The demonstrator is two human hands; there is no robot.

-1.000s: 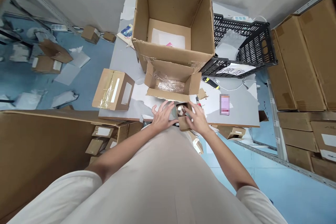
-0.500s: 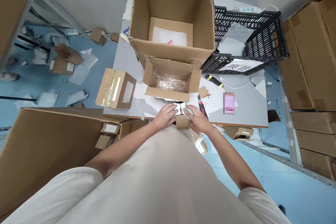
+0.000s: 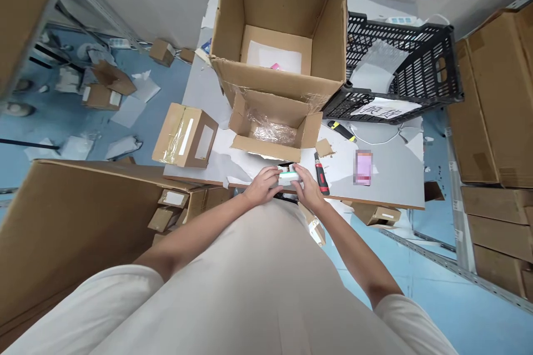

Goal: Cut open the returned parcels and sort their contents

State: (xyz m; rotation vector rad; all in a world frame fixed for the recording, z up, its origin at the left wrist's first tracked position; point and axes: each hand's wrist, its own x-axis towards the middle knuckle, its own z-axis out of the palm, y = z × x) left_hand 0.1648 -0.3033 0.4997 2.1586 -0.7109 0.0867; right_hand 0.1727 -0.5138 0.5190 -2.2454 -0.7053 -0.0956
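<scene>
Between both hands, at the table's front edge, is a small white box (image 3: pixel 288 178) with a green stripe along it. My left hand (image 3: pixel 262 186) grips its left end, thumb below and fingers above. The right end is held by my right hand (image 3: pixel 309 187) in the same way. Just ahead of my hands stands an open cardboard box (image 3: pixel 266 149) with clear plastic wrap (image 3: pixel 272 132) inside. A red and black utility knife (image 3: pixel 321 175) lies to the right of my right hand, near a torn cardboard piece (image 3: pixel 323 148).
A large open carton (image 3: pixel 277 79) stands behind, beside a black plastic crate (image 3: pixel 416 97). A taped box (image 3: pixel 185 136) sits on the table's left; a yellow and black cutter (image 3: pixel 342 130) and a blurred pink item (image 3: pixel 363 167) lie right. Another big carton (image 3: pixel 83 233) is at lower left.
The small box in my hands has been turned; its brown flap no longer shows and a white side with a green stripe now faces up. The view has shifted slightly.
</scene>
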